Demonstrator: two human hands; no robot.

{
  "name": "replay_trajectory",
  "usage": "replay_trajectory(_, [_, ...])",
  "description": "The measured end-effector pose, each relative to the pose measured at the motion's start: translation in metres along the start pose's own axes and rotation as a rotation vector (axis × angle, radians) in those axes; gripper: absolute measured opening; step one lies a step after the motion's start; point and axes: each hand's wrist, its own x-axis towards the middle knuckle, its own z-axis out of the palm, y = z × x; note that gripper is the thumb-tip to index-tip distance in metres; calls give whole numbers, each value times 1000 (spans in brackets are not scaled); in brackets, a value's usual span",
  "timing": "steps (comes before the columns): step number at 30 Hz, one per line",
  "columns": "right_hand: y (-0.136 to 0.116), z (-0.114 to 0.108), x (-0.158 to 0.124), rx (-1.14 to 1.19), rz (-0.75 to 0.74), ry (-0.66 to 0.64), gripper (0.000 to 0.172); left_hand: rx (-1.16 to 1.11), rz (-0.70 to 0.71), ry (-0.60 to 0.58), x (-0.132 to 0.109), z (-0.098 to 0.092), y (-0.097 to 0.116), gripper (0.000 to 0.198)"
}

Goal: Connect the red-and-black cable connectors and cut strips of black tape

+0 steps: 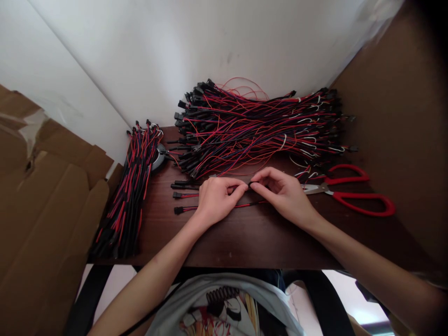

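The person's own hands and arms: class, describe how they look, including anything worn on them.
The left hand and right hand show no gloves, rings or watch. The left forearm and right forearm are slim and bare, with no clear sleeves in view. The shirt is pale with a colourful print.

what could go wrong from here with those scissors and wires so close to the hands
The red-handled metal scissors lie beside the right hand, blades towards it, so a sideways move might nick it. The small black piece at the fingertips of right and left hand could slip. The large heap of red and black wires beyond is crisscrossed, so pulling one out may tangle others.
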Motion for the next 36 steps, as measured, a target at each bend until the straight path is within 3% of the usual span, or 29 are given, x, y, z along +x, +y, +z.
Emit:
replay_trajectory(18, [-5, -1, 1, 65, -2, 23, 6, -8, 24, 22, 1, 2, -3, 22])
replay_trajectory(36, [-8, -3, 2, -12, -28, -10, 6, 16, 23, 12, 1, 0, -2, 23])
